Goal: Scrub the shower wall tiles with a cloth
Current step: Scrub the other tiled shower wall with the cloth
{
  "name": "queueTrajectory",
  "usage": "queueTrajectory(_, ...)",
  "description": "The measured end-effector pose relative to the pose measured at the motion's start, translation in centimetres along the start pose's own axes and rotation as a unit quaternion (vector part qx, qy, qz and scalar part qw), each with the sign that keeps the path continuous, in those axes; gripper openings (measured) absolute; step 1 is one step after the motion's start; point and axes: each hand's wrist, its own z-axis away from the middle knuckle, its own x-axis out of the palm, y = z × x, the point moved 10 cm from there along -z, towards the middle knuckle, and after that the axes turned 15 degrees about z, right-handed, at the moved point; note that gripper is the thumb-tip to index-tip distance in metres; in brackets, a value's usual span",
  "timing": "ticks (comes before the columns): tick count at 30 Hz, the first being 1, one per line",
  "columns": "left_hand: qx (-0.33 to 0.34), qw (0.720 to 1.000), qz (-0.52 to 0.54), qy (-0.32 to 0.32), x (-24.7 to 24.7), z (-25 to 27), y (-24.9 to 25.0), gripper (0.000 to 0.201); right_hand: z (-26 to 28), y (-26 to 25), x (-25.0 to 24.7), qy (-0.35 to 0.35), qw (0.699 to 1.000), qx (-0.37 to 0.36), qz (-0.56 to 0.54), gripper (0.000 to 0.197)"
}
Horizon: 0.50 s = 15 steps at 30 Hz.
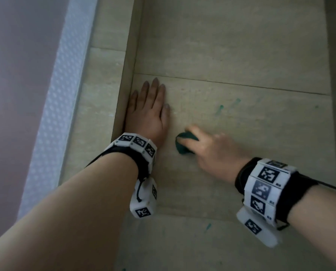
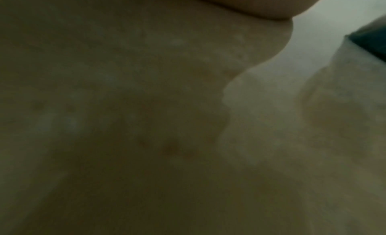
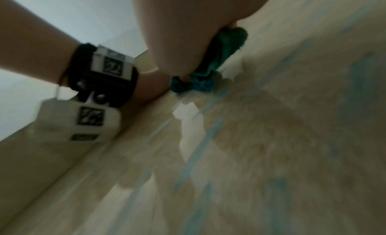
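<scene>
- Head view: beige tiled shower wall (image 1: pixel 241 55) fills the frame, with a horizontal grout line (image 1: pixel 231 84) above both hands and a corner edge running down the left. A white dotted strip (image 1: pixel 61 94) and a pale purple wall sit further left.
- Left hand (image 1: pixel 146 112) lies flat on the tile just beside the corner, fingers straight and together, holding nothing. Likely a brace so the other arm can push hard.
- Right hand (image 1: pixel 212 148) is curled over a bunched dark green cloth (image 1: pixel 182 145), pressing it to the tile just right of the left wrist. The wadded shape probably focuses pressure on one spot.
- Green streaks (image 1: pixel 221 108) mark the tile up and right of the cloth, with one more (image 1: pixel 208 226) on the tile below. Judgement: scrubbing is mid-way and those marks are not yet cleared.
- Both wrists carry white marker bands (image 1: pixel 136 142).
- Left wrist view: dark and blurred, consistent with the wrist sitting against the wall. A sliver of the cloth (image 2: pixel 371 40) shows at the right edge. Finger state can't be read here.
- Right wrist view: the cloth (image 3: pixel 219 60) is trapped between the hand (image 3: pixel 183 32) and the tile (image 3: pixel 292 123), with its edges spilling out. Bluish-green smears (image 3: pixel 200 139) run along the tile. Left wrist band (image 3: pixel 110 65) visible beyond. Heavy blur.
</scene>
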Motion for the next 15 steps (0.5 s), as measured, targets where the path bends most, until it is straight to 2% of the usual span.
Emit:
queueTrajectory(2,0.004,1.0,0.004,0.003,0.0,0.1,0.1,0.061,-1.1,4.0,-0.6,0.005,0.993,0.117,-0.028,0.034)
queueTrajectory(4,0.006,1.0,0.005,0.008,-0.1,0.2,0.1,0.061,-1.5,7.8,-0.8,0.018,0.97,0.238,-0.045,0.028)
queueTrajectory(5,0.006,1.0,0.004,0.011,-0.1,0.1,0.1,0.061,-1.6,8.3,-0.7,0.019,0.966,0.256,-0.037,0.026)
queueTrajectory(7,0.009,1.0,0.002,0.014,-0.2,-0.1,0.1,0.061,-1.6,6.6,-0.5,0.012,0.975,0.22,-0.022,0.028)
queueTrajectory(10,0.008,1.0,-0.007,0.012,-0.1,-0.1,0.0,0.057,0.2,2.1,-0.2,0.006,0.998,0.062,0.03,0.032)
queueTrajectory(12,0.003,1.0,-0.007,0.005,0.0,0.0,0.0,0.056,1.1,1.0,-0.5,0.003,0.996,-0.011,0.09,0.034)
queueTrajectory(13,0.002,1.0,-0.006,0.004,0.1,0.1,0.0,0.058,0.8,1.7,-0.4,-0.014,0.994,-0.015,0.108,0.034)
queueTrajectory(14,0.003,1.0,-0.005,0.006,0.1,0.1,0.0,0.059,0.2,3.1,-0.2,-0.049,0.992,0.014,0.113,0.036)
queueTrajectory(15,0.005,1.0,-0.003,0.009,0.0,0.1,0.1,0.06,-0.4,5.3,-0.2,-0.074,0.988,0.079,0.113,0.038)
